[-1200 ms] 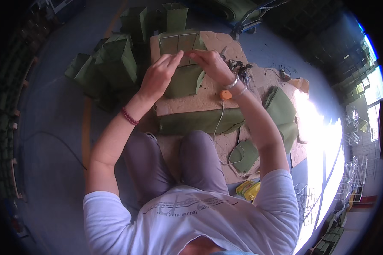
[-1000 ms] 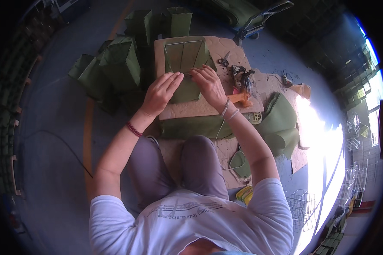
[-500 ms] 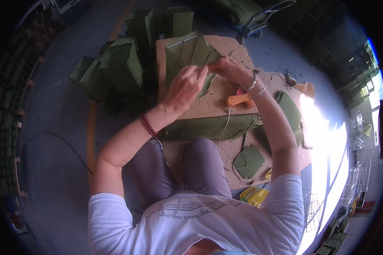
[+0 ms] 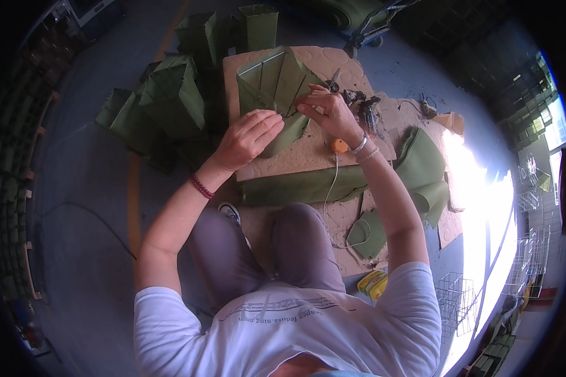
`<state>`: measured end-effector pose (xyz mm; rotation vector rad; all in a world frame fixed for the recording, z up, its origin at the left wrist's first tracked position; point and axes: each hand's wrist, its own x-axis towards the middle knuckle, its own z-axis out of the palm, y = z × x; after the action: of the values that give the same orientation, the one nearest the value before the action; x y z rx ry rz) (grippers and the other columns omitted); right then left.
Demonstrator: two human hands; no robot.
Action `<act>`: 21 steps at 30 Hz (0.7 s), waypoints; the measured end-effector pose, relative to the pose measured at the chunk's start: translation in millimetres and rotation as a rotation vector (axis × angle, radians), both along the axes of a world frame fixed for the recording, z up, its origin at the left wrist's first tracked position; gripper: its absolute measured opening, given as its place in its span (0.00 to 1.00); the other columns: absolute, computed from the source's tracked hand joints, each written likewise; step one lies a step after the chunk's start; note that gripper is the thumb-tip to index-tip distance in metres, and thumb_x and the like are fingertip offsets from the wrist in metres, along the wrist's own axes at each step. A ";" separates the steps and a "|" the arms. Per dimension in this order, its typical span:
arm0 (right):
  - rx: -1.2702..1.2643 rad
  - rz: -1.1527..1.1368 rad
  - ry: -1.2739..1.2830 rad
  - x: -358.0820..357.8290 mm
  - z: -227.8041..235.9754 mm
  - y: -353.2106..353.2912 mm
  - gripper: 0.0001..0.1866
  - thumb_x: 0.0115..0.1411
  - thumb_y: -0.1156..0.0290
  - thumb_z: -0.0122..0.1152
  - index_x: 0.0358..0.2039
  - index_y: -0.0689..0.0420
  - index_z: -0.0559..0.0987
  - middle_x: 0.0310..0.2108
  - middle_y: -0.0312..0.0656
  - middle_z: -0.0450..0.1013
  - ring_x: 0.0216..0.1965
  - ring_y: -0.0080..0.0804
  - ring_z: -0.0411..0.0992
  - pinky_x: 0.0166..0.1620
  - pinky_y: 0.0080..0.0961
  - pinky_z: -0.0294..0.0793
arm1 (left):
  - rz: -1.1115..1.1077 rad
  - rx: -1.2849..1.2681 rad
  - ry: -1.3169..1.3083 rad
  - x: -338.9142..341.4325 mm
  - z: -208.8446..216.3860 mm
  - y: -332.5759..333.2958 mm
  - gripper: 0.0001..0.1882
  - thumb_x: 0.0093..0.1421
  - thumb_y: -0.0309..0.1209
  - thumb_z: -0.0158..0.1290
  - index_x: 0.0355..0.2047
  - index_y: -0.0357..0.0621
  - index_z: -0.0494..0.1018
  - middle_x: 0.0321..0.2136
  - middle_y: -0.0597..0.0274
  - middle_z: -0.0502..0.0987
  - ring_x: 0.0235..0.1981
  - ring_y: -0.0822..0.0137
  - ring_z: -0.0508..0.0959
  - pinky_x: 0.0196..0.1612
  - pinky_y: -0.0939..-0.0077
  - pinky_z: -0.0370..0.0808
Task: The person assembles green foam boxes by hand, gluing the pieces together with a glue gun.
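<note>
Person seated on the floor (image 4: 88,182), knees toward a tan board (image 4: 308,154) laid flat in front.

Left hand (image 4: 245,138) lies palm down on a green fabric piece (image 4: 277,94) stretched over a thin wire frame, at the middle of the board; fingers spread and pressing, not closed around anything. Right hand (image 4: 333,113) at the right side of the same piece, fingers pinched on its edge or on something small there; too small to tell which. Bracelets on both wrists.

Orange-handled tool (image 4: 339,146) rests on the board just under the right wrist, a pale cord (image 4: 330,195) trailing from it toward the knees. Dark clutter of small tools (image 4: 365,107) near the board's far right corner.

Progress, as a judgement: stack of finished green boxes (image 4: 170,100) beside the board's left edge, well filled. Flat green cut sheets (image 4: 421,169) lie off the right edge, not yet worked. The piece in hand looks half-covered, its fabric loose at the near side. Bare wire frames (image 4: 456,301) stand on the floor at right.
</note>
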<state>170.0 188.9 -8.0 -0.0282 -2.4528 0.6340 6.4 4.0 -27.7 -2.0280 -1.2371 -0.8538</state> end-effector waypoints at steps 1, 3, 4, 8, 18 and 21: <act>-0.001 0.016 0.007 -2.0 -0.4 -0.2 0.07 0.58 0.72 0.60 0.30 0.62 0.80 0.23 0.47 0.74 0.27 0.44 0.73 0.61 0.42 0.64 | -0.001 -0.003 0.000 0.0 1.0 1.1 0.15 0.50 0.24 0.52 0.40 0.37 0.76 0.42 0.57 0.76 0.45 0.59 0.76 0.47 0.66 0.76; -0.004 0.033 0.017 -5.5 -1.7 -1.4 0.07 0.58 0.71 0.60 0.29 0.61 0.80 0.20 0.48 0.73 0.24 0.45 0.71 0.59 0.40 0.66 | 0.002 -0.055 -0.037 -0.7 3.8 3.1 0.15 0.50 0.23 0.53 0.40 0.37 0.75 0.39 0.57 0.76 0.43 0.59 0.76 0.46 0.67 0.76; -0.022 0.030 0.015 -7.0 -2.4 -2.7 0.07 0.58 0.71 0.61 0.28 0.61 0.80 0.18 0.48 0.72 0.24 0.45 0.71 0.59 0.40 0.66 | 0.003 -0.056 -0.035 -1.3 5.6 4.0 0.15 0.50 0.23 0.53 0.40 0.37 0.75 0.39 0.57 0.76 0.43 0.59 0.76 0.46 0.67 0.76; -0.022 0.039 -0.036 -8.2 -0.7 6.0 0.08 0.57 0.71 0.61 0.30 0.63 0.80 0.22 0.46 0.73 0.24 0.41 0.71 0.53 0.36 0.70 | -0.043 -0.292 -0.102 -1.3 24.9 16.5 0.16 0.52 0.22 0.55 0.43 0.36 0.73 0.33 0.55 0.75 0.37 0.57 0.76 0.41 0.66 0.76; 0.138 -0.138 0.188 18.4 13.4 -15.5 0.09 0.57 0.74 0.58 0.39 0.62 0.78 0.36 0.49 0.76 0.46 0.44 0.73 0.56 0.42 0.67 | -0.007 0.041 -0.315 14.3 24.1 -3.7 0.14 0.47 0.16 0.55 0.37 0.35 0.77 0.37 0.55 0.79 0.40 0.56 0.79 0.40 0.67 0.78; 0.275 -0.236 0.327 33.9 0.0 -57.7 0.12 0.55 0.78 0.59 0.42 0.63 0.76 0.42 0.47 0.75 0.49 0.43 0.72 0.57 0.41 0.67 | 0.031 0.045 -0.129 -3.0 3.7 -24.6 0.16 0.49 0.22 0.53 0.40 0.37 0.76 0.40 0.58 0.77 0.43 0.60 0.77 0.44 0.67 0.76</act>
<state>203.8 131.2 -8.0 -0.0956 -2.1544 0.1782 3.4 -20.6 -23.9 -1.9391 -1.3030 -1.0021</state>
